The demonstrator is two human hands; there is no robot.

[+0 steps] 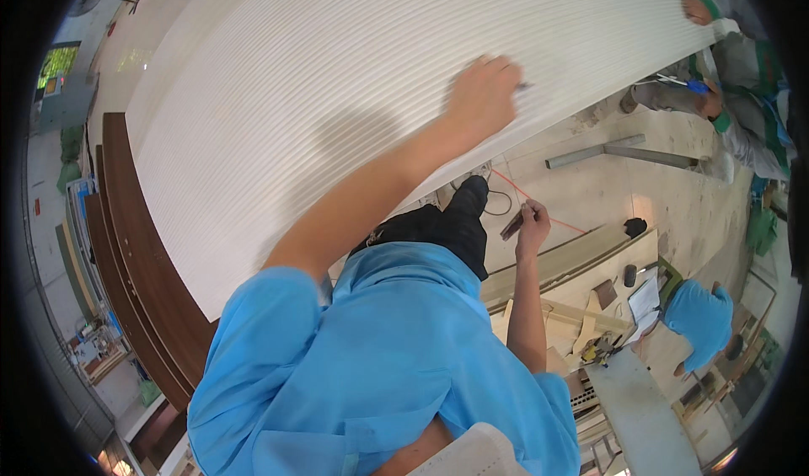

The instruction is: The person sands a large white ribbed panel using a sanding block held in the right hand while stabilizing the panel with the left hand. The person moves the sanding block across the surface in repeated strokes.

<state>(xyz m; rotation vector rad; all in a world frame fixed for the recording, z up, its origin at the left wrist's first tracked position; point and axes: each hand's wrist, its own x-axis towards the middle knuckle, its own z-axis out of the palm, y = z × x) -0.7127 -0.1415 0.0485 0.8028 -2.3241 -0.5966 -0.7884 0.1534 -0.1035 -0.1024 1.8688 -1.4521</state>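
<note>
A large white ribbed panel [320, 63] stretches out before me. My left hand [486, 97] is closed over its surface near the right-hand edge, the arm reaching across the panel. A small dark tip [525, 85] pokes out beside the fingers; the rest of that object is hidden. Down at my right side, beyond the panel's edge, my right hand [533, 221] pinches a small dark brown flat piece [511, 226] between thumb and fingers.
Dark brown boards [143, 248] lie stacked at the left. On the right a person in grey and green [746, 72] touches the panel's far corner. A metal bar frame [607, 150] lies on the floor. Tools [600, 350] clutter a bench, near another person in blue [698, 314].
</note>
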